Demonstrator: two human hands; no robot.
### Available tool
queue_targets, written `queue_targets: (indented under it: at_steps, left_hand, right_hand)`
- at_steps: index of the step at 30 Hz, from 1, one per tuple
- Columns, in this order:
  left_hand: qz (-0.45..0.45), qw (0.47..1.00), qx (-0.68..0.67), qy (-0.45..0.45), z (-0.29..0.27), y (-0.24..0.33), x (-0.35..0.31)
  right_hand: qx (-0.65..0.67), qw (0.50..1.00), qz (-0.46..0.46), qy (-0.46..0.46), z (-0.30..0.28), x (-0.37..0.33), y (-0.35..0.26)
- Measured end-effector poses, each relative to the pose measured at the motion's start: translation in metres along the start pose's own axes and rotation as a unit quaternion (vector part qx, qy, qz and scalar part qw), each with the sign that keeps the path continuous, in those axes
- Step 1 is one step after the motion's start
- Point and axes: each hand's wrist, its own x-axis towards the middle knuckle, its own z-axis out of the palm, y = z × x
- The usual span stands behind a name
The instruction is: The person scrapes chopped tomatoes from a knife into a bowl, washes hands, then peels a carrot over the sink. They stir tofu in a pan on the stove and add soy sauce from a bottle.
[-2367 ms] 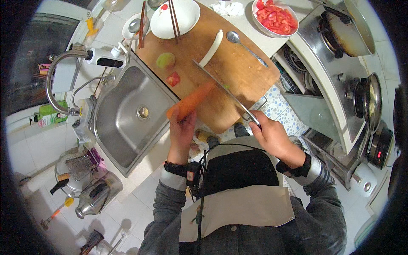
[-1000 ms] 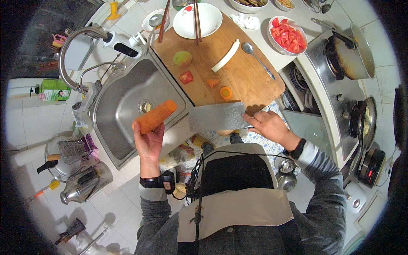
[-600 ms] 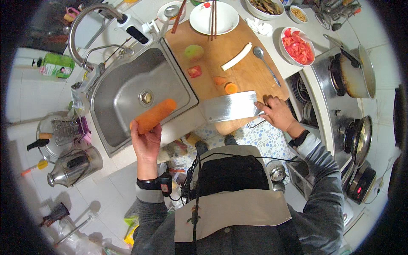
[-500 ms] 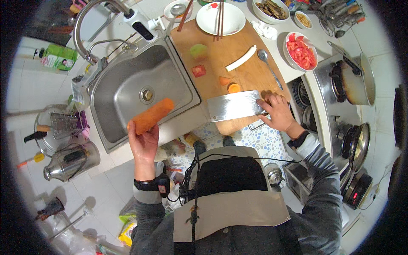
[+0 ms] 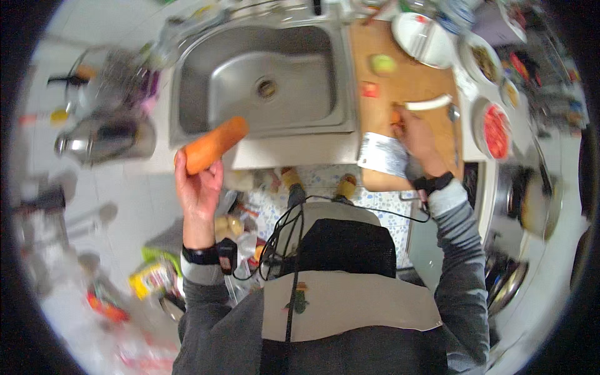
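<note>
Thick, blunt-ended orange carrot (image 5: 214,145), pinched in my left hand (image 5: 200,185) near the stainless-steel sink (image 5: 294,133), slants forward and right; my right hand (image 5: 419,139) is well apart, its grip I cannot tell.

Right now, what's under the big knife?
The knife seems to lie on the wooden cutting board, whose bare wood shows above and below the blade. Anything right under the blade is covered, so I can't see it.

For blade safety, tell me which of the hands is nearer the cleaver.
Right. The right hand is just beside the cleaver, over the board; the left hand is well to its left, holding the carrot.
</note>
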Motion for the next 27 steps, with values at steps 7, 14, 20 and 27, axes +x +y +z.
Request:
queue_targets:
  at_steps: [7, 14, 20, 27]
  left_hand:
    - [0.140, 0.984, -0.071, 0.086, -0.058, 0.049, -0.080]
    - [0.221, 0.955, -0.118, 0.159, -0.133, 0.072, -0.117]
    - [0.207, 0.949, -0.163, 0.172, -0.202, 0.079, -0.117]
    - [0.231, 0.945, -0.132, 0.190, -0.280, 0.076, -0.130]
  right_hand:
    - [0.113, 0.993, -0.010, -0.027, 0.000, 0.023, -0.020]
    - [0.284, 0.950, -0.103, -0.077, 0.039, -0.005, -0.145]
    - [0.271, 0.897, -0.184, -0.298, 0.157, -0.035, -0.281]
    - [0.042, 0.908, -0.332, -0.254, 0.355, -0.005, -0.421]
